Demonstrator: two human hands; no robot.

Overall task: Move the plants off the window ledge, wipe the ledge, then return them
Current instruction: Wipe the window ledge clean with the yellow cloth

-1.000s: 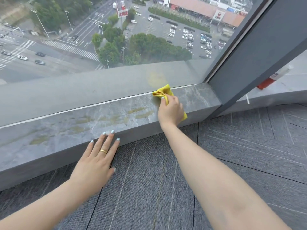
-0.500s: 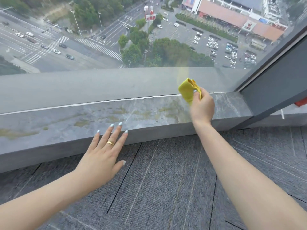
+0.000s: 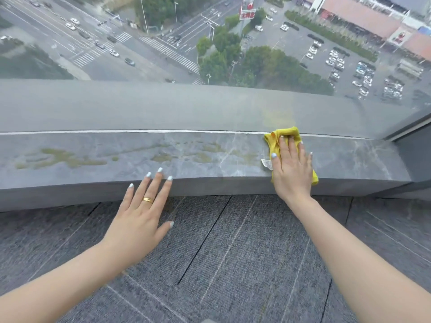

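Note:
A grey marble window ledge (image 3: pixel 116 145) runs across the view under the glass, with greenish-yellow smears along its middle and left. My right hand (image 3: pixel 291 169) lies flat, fingers spread, pressing a crumpled yellow cloth (image 3: pixel 283 134) onto the ledge near its right end; a white tag sticks out at the cloth's left. My left hand (image 3: pixel 144 210) hovers open with fingers apart, fingertips at the ledge's front edge, holding nothing. No plants are in view.
Grey carpet tiles (image 3: pixel 221 252) cover the floor in front of the ledge. The window pane (image 3: pixel 210 54) rises right behind the ledge, and a dark frame post (image 3: pixel 415 136) closes off its right end.
My right hand, which had lifted the bunched cloth off the ledge, has come down and flattened it on the stone. The view has shifted left. My left hand stays at the ledge's edge.

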